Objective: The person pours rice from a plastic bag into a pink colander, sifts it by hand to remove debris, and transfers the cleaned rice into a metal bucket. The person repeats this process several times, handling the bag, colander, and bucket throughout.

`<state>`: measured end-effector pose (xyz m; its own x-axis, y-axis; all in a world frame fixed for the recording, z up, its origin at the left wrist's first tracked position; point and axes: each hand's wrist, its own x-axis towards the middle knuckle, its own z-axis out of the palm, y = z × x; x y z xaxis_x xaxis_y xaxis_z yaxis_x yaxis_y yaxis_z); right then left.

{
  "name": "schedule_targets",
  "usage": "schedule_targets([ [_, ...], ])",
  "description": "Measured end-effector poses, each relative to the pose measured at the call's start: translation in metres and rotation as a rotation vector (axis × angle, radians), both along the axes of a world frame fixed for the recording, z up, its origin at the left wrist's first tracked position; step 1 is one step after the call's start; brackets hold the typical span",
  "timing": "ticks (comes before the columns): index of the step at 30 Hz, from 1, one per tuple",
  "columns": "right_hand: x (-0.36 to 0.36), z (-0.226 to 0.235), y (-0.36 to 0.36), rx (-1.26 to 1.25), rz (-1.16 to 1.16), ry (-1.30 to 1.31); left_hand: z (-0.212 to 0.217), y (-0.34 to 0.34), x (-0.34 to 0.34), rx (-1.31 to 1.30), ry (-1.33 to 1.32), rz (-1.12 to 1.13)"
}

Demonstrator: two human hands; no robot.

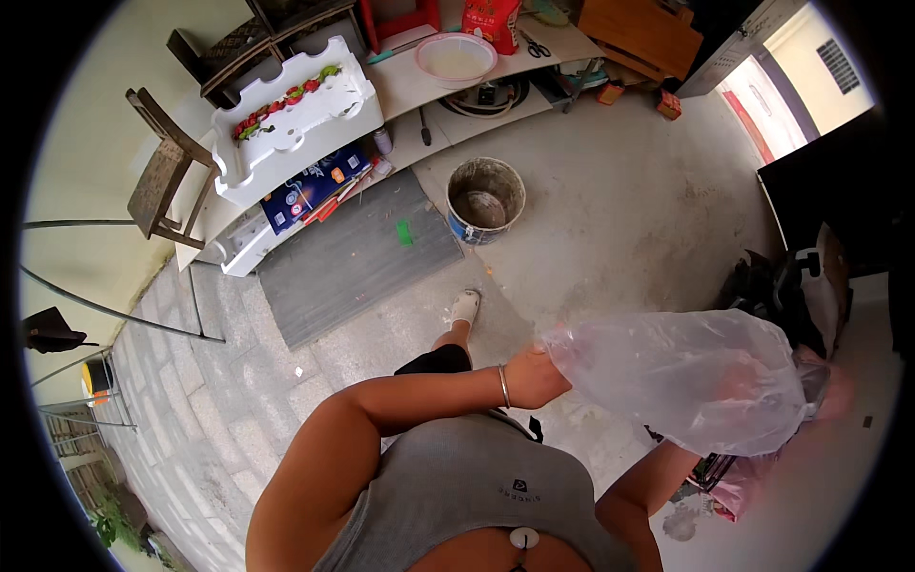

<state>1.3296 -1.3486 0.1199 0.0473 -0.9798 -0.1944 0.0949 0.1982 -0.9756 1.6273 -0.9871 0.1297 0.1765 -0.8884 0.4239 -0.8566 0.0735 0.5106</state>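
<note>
Grey fabric of the person's top [477, 486] fills the lower edge, and just above it the left hand [536, 377], a bangle at its wrist, is seen with its fingers closed together on the gathered edge of a clear plastic bag [686, 377]. The bag is held up in the air, puffed open, to the right of that hand and well apart from the cement-stained bucket [486, 200] standing on the concrete floor [620, 219]. The right hand [739, 381] is pushed inside the bag and shows only as a pinkish blur through the film, so whether its fingers are spread or curled cannot be told. As far as can be judged, the bag has been opened and is being shaped or emptied, while nothing is seen placed in it yet; its contents, if any, cannot be made out. Beyond the bag a dark heap [782, 286] and something pink beneath it are largely covered and hard to identify. Up past the bucket, a white moulded tray [286, 124] with red and green pieces is bent by the lens, and the shelving behind it is cut off at the rim.
</note>
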Motion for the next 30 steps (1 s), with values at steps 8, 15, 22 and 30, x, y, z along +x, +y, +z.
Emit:
schedule_targets([
  [8,0.050,-0.023,-0.039,0.195,-0.075,0.498,0.035,-0.125,0.143,-0.181,0.117,-0.113],
  [15,0.084,-0.046,-0.127,0.299,0.018,0.829,0.013,-0.238,0.200,-0.119,0.020,-0.009],
  [22,0.233,-0.069,-0.346,-0.021,0.486,1.151,-0.004,-0.370,0.239,0.135,0.263,0.023],
  [30,0.473,-0.031,-0.484,-0.698,1.065,1.204,0.038,-0.480,0.287,-0.141,-0.085,0.172],
])
